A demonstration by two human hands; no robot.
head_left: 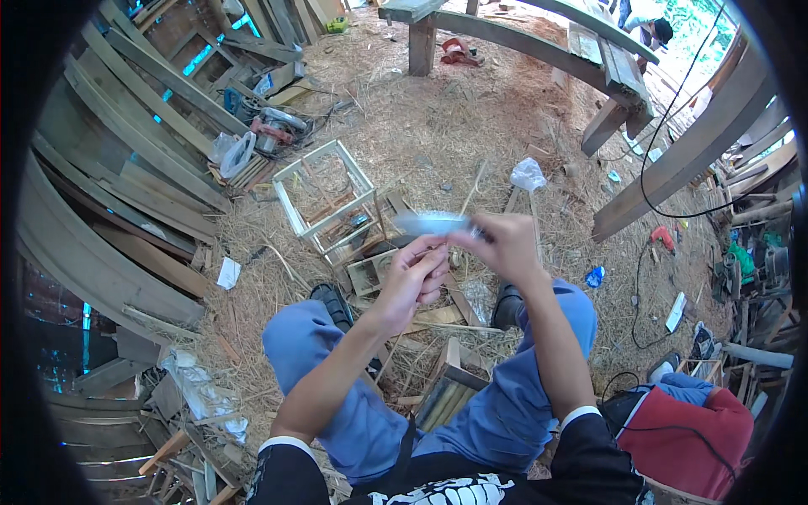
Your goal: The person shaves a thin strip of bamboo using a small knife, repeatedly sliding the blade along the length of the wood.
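Observation:
In front of my knees, my two hands come together above the floor. My right hand is closed, its fingers around one end of a pale bluish, flat, blurred object that reaches out to the left; its kind I cannot make out. Just below that object, my left hand has its thumb and fingers pinched together, almost touching the right hand. Whatever lies between the left fingers is too small or hidden. Beyond the left hand stands a light wooden frame with slim legs, small items showing inside it.
Wood shavings and offcuts litter the floor. Long boards lean at the left, near power tools. A heavy wooden bench stands at the far side, beside a thick post. Someone in red is close on the right.

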